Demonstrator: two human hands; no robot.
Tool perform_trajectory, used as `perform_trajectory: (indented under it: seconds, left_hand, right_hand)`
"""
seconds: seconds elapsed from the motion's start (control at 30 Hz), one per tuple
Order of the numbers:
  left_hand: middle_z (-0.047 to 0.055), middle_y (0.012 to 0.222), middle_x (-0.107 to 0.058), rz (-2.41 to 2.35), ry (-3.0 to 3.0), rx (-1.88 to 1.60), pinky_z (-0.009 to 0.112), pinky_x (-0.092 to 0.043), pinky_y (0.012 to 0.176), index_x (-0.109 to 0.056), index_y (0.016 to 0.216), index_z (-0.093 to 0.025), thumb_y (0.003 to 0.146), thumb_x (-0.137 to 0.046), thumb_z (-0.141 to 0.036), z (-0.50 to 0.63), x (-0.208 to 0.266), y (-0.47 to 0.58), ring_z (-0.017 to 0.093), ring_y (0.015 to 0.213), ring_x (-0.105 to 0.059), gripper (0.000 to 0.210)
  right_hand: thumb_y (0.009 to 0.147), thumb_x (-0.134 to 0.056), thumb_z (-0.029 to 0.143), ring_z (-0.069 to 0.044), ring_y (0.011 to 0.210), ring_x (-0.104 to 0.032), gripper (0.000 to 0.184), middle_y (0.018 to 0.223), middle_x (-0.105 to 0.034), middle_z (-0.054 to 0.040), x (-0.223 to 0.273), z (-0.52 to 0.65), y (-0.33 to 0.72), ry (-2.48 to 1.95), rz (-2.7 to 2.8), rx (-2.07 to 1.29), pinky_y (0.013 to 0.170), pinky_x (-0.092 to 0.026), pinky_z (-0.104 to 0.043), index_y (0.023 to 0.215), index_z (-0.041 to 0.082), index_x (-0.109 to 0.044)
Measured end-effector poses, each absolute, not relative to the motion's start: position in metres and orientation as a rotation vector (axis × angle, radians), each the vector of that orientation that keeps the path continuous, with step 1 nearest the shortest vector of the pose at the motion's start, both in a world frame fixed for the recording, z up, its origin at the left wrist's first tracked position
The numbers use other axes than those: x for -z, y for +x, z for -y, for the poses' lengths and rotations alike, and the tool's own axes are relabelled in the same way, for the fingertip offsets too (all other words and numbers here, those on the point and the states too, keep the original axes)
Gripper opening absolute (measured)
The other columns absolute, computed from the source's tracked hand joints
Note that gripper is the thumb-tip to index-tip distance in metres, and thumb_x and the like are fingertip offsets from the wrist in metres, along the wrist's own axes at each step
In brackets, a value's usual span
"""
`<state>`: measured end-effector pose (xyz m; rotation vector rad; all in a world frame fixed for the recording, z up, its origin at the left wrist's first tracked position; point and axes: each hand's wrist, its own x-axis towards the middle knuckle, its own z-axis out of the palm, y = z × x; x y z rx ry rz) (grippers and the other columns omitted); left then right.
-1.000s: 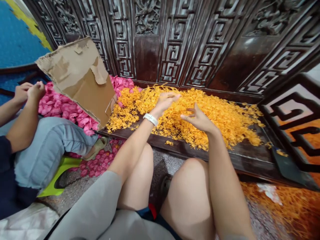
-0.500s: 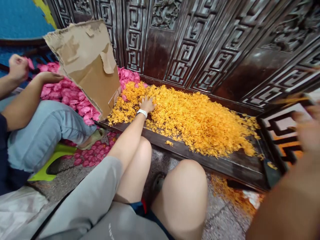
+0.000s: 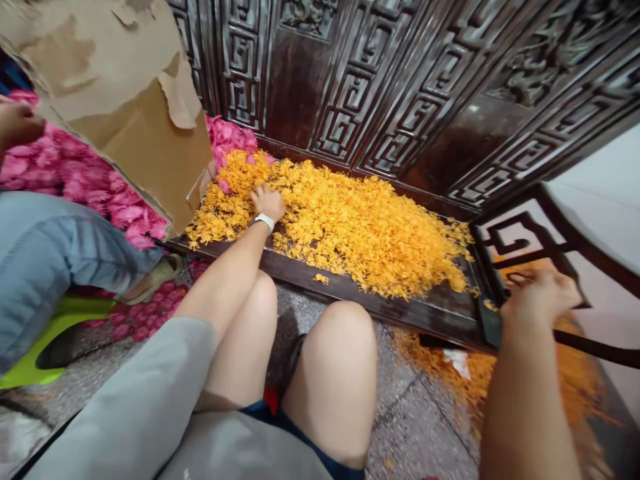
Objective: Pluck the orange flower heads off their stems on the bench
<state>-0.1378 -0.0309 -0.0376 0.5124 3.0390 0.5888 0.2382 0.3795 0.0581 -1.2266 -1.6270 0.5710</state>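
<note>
My left hand [image 3: 267, 202], with a white watch or band [image 3: 265, 221] at the wrist, rests with spread fingers on the left part of a wide heap of small orange artificial flower pieces [image 3: 360, 227]. The heap lies on a dark wooden bench [image 3: 300, 273]. Out to the right, my right hand [image 3: 540, 293] is raised near the bench's openwork end [image 3: 520, 240]. Its fingers are curled in and somewhat blurred; what they hold, if anything, I cannot make out.
A torn cardboard sheet [image 3: 150, 133] stands between the orange heap and pink flower pieces [image 3: 75, 167]. A co-worker's hand [image 3: 20, 123] and jeans [image 3: 55, 227] are at left, by a green stool [image 3: 55, 333]. Orange scraps [image 3: 470, 380] lie on the floor at right.
The view has turned to the right, so the bench and cardboard sit further left. My right hand, blurred at the edge before, now shows more fully. My left hand stays on the orange pieces.
</note>
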Motion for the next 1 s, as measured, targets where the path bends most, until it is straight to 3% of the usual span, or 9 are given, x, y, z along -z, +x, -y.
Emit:
perform_trajectory:
  seconds: [0.1,0.23,0.3,0.37,0.53,0.73,0.83,0.9,1.0]
  left_hand:
    - [0.026,0.181,-0.020,-3.080,0.593,-0.719,0.070,-0.016,0.131,-0.048,0.166,-0.008,0.097,-0.069,-0.037,0.021,0.029,-0.131,0.050,0.166,-0.018,0.077]
    - [0.015,0.180,-0.033,-2.611,1.293,-0.881,0.063,-0.010,0.135,-0.058,0.160,-0.023,0.101,-0.070,-0.048,-0.019,0.027,-0.107,0.042,0.167,-0.023,0.066]
    - [0.017,0.178,-0.037,-2.516,1.245,-0.840,0.072,-0.001,0.132,-0.061,0.157,-0.021,0.097,-0.073,-0.056,-0.029,0.036,-0.102,0.048,0.167,-0.019,0.070]
    - [0.027,0.179,-0.027,-2.622,0.981,-0.758,0.082,0.007,0.124,-0.054,0.161,-0.007,0.100,-0.065,-0.060,-0.025,0.047,-0.107,0.060,0.164,-0.010,0.081]
    - [0.029,0.182,-0.014,-2.903,0.431,-0.423,0.079,0.002,0.129,-0.040,0.169,0.000,0.103,-0.044,-0.053,0.007,0.063,-0.136,0.058,0.166,-0.005,0.085]
    - [0.035,0.181,-0.007,-3.118,0.656,-0.573,0.073,0.006,0.131,-0.028,0.171,0.007,0.096,-0.059,-0.057,-0.002,0.014,-0.099,0.054,0.168,0.003,0.104]
    - [0.032,0.181,-0.010,-3.047,1.100,-0.728,0.073,-0.002,0.132,-0.025,0.172,0.006,0.105,-0.046,-0.046,-0.027,-0.008,-0.059,0.052,0.168,-0.005,0.087]
    - [0.029,0.181,-0.016,-2.794,1.531,-0.691,0.072,-0.012,0.131,-0.034,0.172,-0.001,0.110,-0.037,-0.048,-0.046,-0.009,-0.033,0.050,0.167,-0.018,0.078]
    - [0.020,0.185,-0.012,-2.256,2.034,-0.429,0.067,-0.017,0.132,-0.036,0.174,-0.022,0.110,-0.034,-0.065,-0.074,0.014,0.001,0.045,0.168,-0.021,0.078]
  right_hand:
    - [0.075,-0.060,0.030,-0.027,0.070,-0.064,0.014,0.087,-0.069,-0.0166,-0.040,-0.339,0.256,-1.143,1.701,-0.650,0.073,-0.052,-0.051,0.083,0.031,-0.049]
    - [0.088,-0.063,0.040,-0.037,0.106,-0.068,0.017,0.110,-0.069,-0.0158,0.004,-0.242,0.279,-1.062,2.152,-0.802,0.094,-0.053,-0.055,0.100,0.032,-0.056]
    - [0.090,-0.062,0.045,-0.035,0.099,-0.069,0.018,0.104,-0.071,-0.0118,0.039,-0.193,0.293,-1.041,2.285,-0.896,0.092,-0.056,-0.053,0.103,0.033,-0.059]
    - [0.086,-0.065,0.047,-0.032,0.092,-0.069,0.020,0.102,-0.072,-0.0100,0.074,-0.150,0.312,-1.030,2.363,-0.957,0.085,-0.058,-0.050,0.099,0.032,-0.064]
    - [0.090,-0.060,0.044,-0.026,0.085,-0.064,0.024,0.091,-0.072,-0.0094,0.127,-0.079,0.378,-1.080,2.184,-1.040,0.078,-0.052,-0.040,0.087,0.021,-0.067]
    - [0.088,-0.067,0.046,-0.028,0.092,-0.071,0.029,0.098,-0.077,-0.0111,0.113,-0.072,0.410,-1.257,1.800,-1.224,0.086,-0.056,-0.043,0.097,0.020,-0.073]
    - [0.089,-0.068,0.047,-0.029,0.094,-0.072,0.028,0.099,-0.077,-0.0118,0.089,-0.071,0.397,-1.211,1.714,-1.184,0.089,-0.057,-0.046,0.098,0.021,-0.073]
    - [0.094,-0.065,0.047,-0.028,0.097,-0.072,0.029,0.102,-0.077,-0.0117,0.071,-0.069,0.387,-1.114,1.798,-1.189,0.092,-0.057,-0.046,0.101,0.020,-0.073]
    - [0.103,-0.059,0.051,-0.028,0.115,-0.071,0.042,0.128,-0.075,-0.0131,0.043,-0.059,0.379,-0.855,1.990,-1.215,0.103,-0.057,-0.048,0.130,0.021,-0.070]
